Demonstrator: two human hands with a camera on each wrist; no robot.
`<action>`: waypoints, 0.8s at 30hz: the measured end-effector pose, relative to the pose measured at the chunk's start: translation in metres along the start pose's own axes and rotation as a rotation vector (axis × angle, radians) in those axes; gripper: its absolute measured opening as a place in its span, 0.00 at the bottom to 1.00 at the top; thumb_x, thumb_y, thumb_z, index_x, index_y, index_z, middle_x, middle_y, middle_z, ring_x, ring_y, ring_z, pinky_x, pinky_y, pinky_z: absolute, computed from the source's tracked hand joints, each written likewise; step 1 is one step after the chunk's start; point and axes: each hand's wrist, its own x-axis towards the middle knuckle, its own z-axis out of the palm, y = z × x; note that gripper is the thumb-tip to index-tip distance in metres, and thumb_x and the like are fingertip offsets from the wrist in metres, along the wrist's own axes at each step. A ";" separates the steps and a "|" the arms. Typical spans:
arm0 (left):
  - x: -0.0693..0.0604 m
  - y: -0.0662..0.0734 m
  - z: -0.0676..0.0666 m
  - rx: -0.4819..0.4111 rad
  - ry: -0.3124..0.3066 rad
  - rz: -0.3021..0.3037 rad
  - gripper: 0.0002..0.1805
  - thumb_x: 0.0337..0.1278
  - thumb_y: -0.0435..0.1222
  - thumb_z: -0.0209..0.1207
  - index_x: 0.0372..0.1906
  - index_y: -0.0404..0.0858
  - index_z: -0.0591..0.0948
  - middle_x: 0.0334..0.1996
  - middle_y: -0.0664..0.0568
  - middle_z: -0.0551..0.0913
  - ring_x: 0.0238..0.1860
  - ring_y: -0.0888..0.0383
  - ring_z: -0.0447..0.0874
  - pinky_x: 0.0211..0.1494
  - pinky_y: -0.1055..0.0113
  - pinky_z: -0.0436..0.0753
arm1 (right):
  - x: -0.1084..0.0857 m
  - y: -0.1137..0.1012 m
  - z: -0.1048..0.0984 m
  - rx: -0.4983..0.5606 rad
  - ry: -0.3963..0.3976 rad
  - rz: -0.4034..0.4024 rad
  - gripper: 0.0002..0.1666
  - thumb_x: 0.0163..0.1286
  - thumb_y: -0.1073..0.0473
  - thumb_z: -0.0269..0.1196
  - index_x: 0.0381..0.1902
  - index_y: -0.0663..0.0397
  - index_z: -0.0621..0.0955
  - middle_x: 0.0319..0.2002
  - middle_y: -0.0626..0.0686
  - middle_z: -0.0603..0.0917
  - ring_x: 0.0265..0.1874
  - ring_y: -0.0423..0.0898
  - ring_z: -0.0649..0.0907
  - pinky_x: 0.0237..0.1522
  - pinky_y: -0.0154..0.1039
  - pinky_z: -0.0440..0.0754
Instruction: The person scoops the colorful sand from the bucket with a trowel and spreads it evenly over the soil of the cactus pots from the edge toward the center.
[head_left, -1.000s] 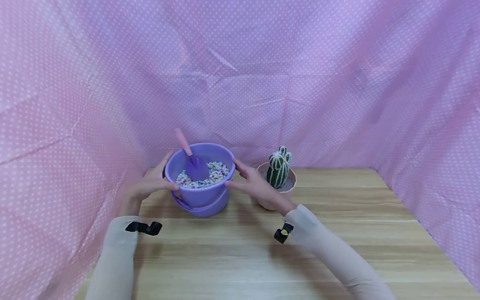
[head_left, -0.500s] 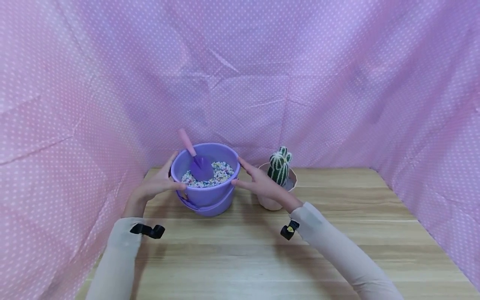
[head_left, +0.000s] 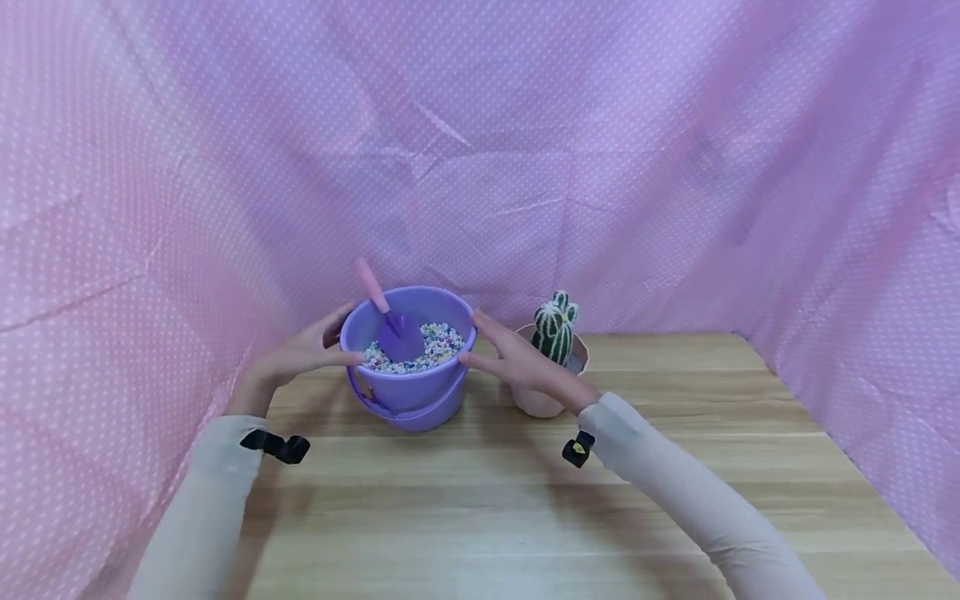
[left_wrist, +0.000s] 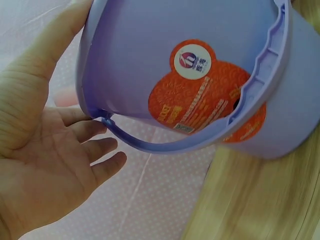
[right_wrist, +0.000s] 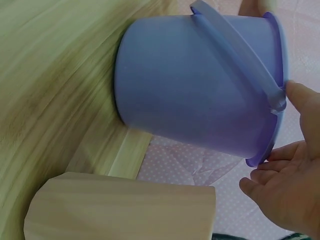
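Note:
A purple bucket (head_left: 408, 392) stands upright on the table, partly filled with small multicoloured pieces (head_left: 442, 340). A trowel with a purple blade (head_left: 401, 337) and pink handle (head_left: 371, 285) leans inside. At the bucket's left side, my left hand (head_left: 300, 352) has its thumb at the rim; in the left wrist view its loosely bent fingers (left_wrist: 107, 167) lie near the bail's hinge. My right hand (head_left: 517, 358) touches the rim on the right with thumb and fingertips spread, its palm away from the wall. The bail (left_wrist: 170, 146) hangs down at the front.
A cactus (head_left: 553, 333) in a pale pot (head_left: 538, 402) stands just right of the bucket, behind my right wrist. Pink dotted cloth (head_left: 480, 167) hangs behind and at both sides of the wooden table (head_left: 465, 517).
The bucket, with the trowel in it, moved right between the two earlier frames and has since stayed about in place. My left hand has drawn slightly left, its grip looser; my right hand remains at the rim.

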 end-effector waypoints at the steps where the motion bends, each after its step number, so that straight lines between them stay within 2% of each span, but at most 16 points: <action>1: -0.001 0.002 -0.001 0.016 0.006 -0.013 0.54 0.62 0.35 0.67 0.83 0.39 0.45 0.82 0.39 0.50 0.81 0.35 0.46 0.78 0.36 0.54 | 0.000 0.000 0.001 -0.009 -0.002 0.001 0.53 0.73 0.33 0.58 0.83 0.51 0.50 0.83 0.54 0.47 0.82 0.52 0.52 0.80 0.51 0.51; 6: 0.001 0.018 -0.005 0.181 0.105 -0.108 0.56 0.61 0.45 0.69 0.82 0.38 0.46 0.81 0.36 0.49 0.80 0.30 0.47 0.77 0.34 0.57 | -0.001 -0.002 0.002 -0.052 0.011 0.008 0.53 0.73 0.31 0.57 0.82 0.51 0.52 0.83 0.54 0.48 0.82 0.53 0.53 0.80 0.51 0.53; 10: 0.004 0.033 -0.007 0.268 0.186 -0.119 0.57 0.59 0.47 0.71 0.82 0.36 0.47 0.81 0.35 0.51 0.79 0.30 0.51 0.76 0.36 0.61 | -0.002 -0.004 0.001 -0.065 0.009 0.021 0.53 0.73 0.30 0.57 0.82 0.51 0.52 0.83 0.53 0.49 0.82 0.51 0.53 0.80 0.50 0.53; 12: 0.005 0.039 -0.008 0.301 0.225 -0.098 0.56 0.59 0.47 0.71 0.82 0.35 0.49 0.81 0.35 0.52 0.78 0.30 0.52 0.76 0.36 0.62 | -0.002 -0.004 0.000 -0.062 0.005 0.025 0.53 0.73 0.30 0.57 0.82 0.51 0.52 0.83 0.52 0.48 0.82 0.50 0.53 0.80 0.49 0.53; 17: 0.007 0.051 -0.009 0.384 0.304 -0.052 0.53 0.58 0.46 0.72 0.82 0.41 0.54 0.80 0.39 0.55 0.77 0.31 0.55 0.74 0.33 0.63 | -0.002 -0.003 0.000 -0.071 0.010 0.030 0.53 0.72 0.30 0.58 0.82 0.49 0.53 0.83 0.51 0.49 0.81 0.49 0.53 0.80 0.50 0.54; 20: 0.011 0.059 -0.009 0.452 0.326 -0.003 0.49 0.58 0.43 0.72 0.80 0.41 0.59 0.79 0.38 0.59 0.78 0.33 0.56 0.75 0.33 0.60 | -0.001 -0.003 0.001 -0.098 0.010 0.032 0.53 0.72 0.29 0.57 0.82 0.49 0.53 0.82 0.51 0.49 0.81 0.50 0.54 0.80 0.50 0.54; 24: 0.023 0.071 -0.012 0.608 0.329 0.094 0.44 0.57 0.39 0.72 0.76 0.36 0.65 0.75 0.35 0.66 0.76 0.33 0.61 0.76 0.35 0.60 | -0.002 -0.003 0.000 -0.114 0.014 0.030 0.54 0.71 0.27 0.56 0.82 0.49 0.54 0.82 0.51 0.49 0.81 0.50 0.55 0.80 0.51 0.54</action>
